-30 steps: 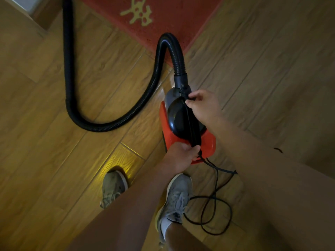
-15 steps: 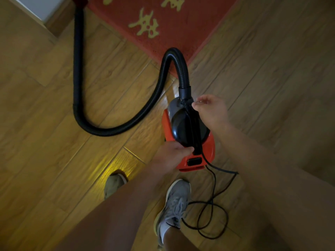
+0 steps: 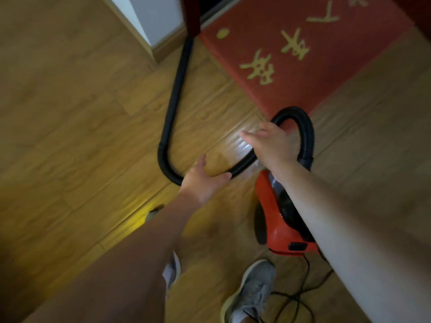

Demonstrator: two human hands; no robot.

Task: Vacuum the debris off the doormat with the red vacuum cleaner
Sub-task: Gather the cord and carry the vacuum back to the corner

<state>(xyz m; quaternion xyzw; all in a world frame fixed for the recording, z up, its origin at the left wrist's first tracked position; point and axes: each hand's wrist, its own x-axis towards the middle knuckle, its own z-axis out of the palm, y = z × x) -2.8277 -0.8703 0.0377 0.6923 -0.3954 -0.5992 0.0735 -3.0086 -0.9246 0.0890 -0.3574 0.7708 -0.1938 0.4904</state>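
**Over the hose, both hands spread and empty; the mat not yet vacuumed**

Above the bend of the black hose [image 3: 173,96], the left hand [image 3: 203,181] was held with fingers spread and nothing gripped. The right hand [image 3: 271,145] was likewise spread and empty over the hose's loop beside the machine. Whether either hand touched the hose could not be told through the blur.

Beneath the right forearm the red vacuum cleaner [image 3: 276,221] was stood on the wooden floor [image 3: 70,101], with its power cord [image 3: 300,297] coiled beside a grey shoe [image 3: 253,292]. The doormat [image 3: 310,73] was laid just beyond it, against the doorway.

The task was judged barely begun: the hose was not yet taken up and no part of the mat was being worked. The hose's far end was hidden at the door frame [image 3: 190,17]. Open floor was left on the left side. The mat's near edge and the cord at the feet were judged the things to be minded.
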